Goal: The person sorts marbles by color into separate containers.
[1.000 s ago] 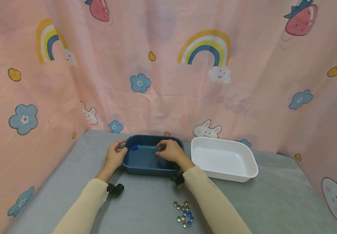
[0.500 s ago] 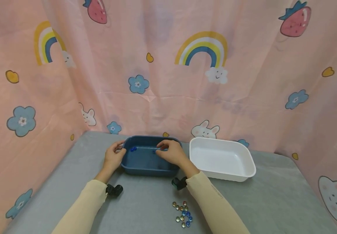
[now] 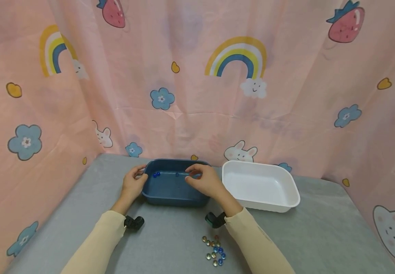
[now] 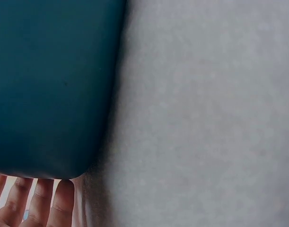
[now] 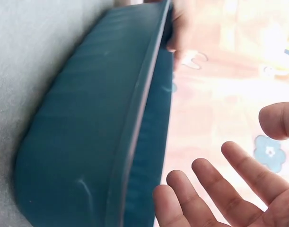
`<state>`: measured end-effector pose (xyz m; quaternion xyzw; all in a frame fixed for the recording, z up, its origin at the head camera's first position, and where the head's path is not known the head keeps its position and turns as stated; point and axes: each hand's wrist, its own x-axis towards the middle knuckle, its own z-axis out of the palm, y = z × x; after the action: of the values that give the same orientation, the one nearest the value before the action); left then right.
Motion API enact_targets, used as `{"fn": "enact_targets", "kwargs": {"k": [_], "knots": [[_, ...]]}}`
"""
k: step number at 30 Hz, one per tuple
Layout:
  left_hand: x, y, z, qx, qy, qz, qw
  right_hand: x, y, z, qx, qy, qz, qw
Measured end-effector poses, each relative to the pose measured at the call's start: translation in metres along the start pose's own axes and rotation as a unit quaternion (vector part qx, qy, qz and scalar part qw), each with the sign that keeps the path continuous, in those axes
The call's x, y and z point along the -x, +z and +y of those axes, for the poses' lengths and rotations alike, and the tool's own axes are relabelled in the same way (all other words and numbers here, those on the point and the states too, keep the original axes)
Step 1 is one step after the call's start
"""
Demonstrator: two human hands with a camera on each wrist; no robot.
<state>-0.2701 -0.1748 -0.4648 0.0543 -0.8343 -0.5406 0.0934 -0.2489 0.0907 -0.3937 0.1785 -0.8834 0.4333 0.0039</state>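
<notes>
My left hand (image 3: 133, 186) grips the left end of a dark blue plastic bin (image 3: 175, 199); its fingers (image 4: 38, 203) lie along the bin's end wall in the left wrist view. My right hand (image 3: 205, 180) hovers over the bin's right side, and in the right wrist view its fingers (image 5: 234, 203) are spread with nothing between them. Inside the bin, two deep blue marbles (image 3: 156, 174) sit together near the left end. A single dark marble (image 3: 177, 174) lies farther right, just left of my right fingertips.
A white plastic bin (image 3: 262, 186) stands right of the blue one. Several clear, amber and blue marbles (image 3: 214, 251) lie on the grey cloth (image 3: 170, 243) near the front, beside my right sleeve. A pink patterned curtain (image 3: 197, 125) hangs behind.
My right hand has opened and drawn back to the right, letting go of a marble that now lies on the bin's floor. My left hand keeps its hold on the rim.
</notes>
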Motion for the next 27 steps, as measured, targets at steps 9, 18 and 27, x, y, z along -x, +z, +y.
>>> {"fn": "enact_targets", "kwargs": {"k": [9, 18, 27], "knots": [[0.000, 0.000, 0.000, -0.001, 0.003, 0.000, 1.0000, 0.017, -0.009, -0.012, 0.002, -0.013, -0.006, 0.9999], [0.000, 0.000, 0.000, 0.001, 0.003, 0.002, 1.0000, 0.032, -0.015, -0.020, -0.012, -0.035, -0.014, 0.9992], [0.000, -0.001, -0.001, -0.003, 0.006, 0.001, 1.0000, 0.048, -0.023, -0.022, 0.001, -0.042, -0.018, 0.9990]]}}
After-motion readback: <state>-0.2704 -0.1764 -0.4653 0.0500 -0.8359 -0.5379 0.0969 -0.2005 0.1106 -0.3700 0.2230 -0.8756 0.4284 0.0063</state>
